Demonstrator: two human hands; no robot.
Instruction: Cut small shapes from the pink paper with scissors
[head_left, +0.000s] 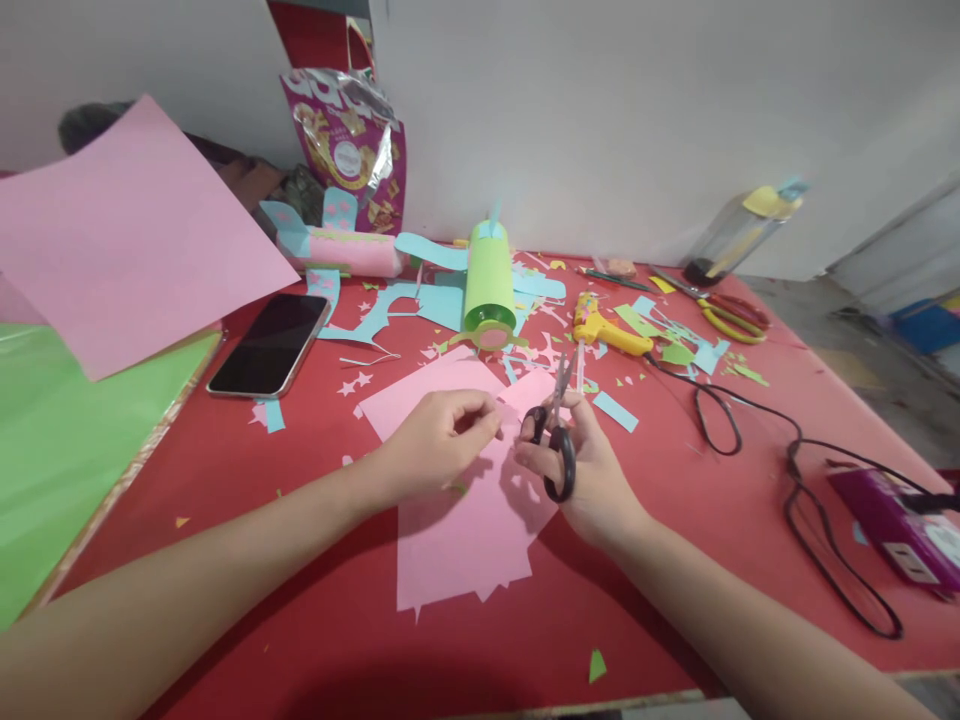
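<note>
My right hand (592, 470) is closed on a pair of small scissors (561, 430) with black handles, their blades pointing up and away from me. To the left of it, my left hand (446, 435) is curled with thumb and fingertips close together; whatever they pinch is too small or hidden to make out. Both hands are above pink paper (469, 545) with a jagged, cut lower edge, lying on the red table. A lime green paper tube (489, 275) with light blue pieces and a pink disc on its end lies just beyond my hands.
Around the green tube lie a pink paper tube (352, 255), a phone (270, 345), a yellow glue gun (607, 328) and many paper scraps. Larger scissors (731, 315), a clear bottle (742, 235) and a purple power strip (900, 525) with black cable occupy the right. A snack bag (349, 150) leans behind.
</note>
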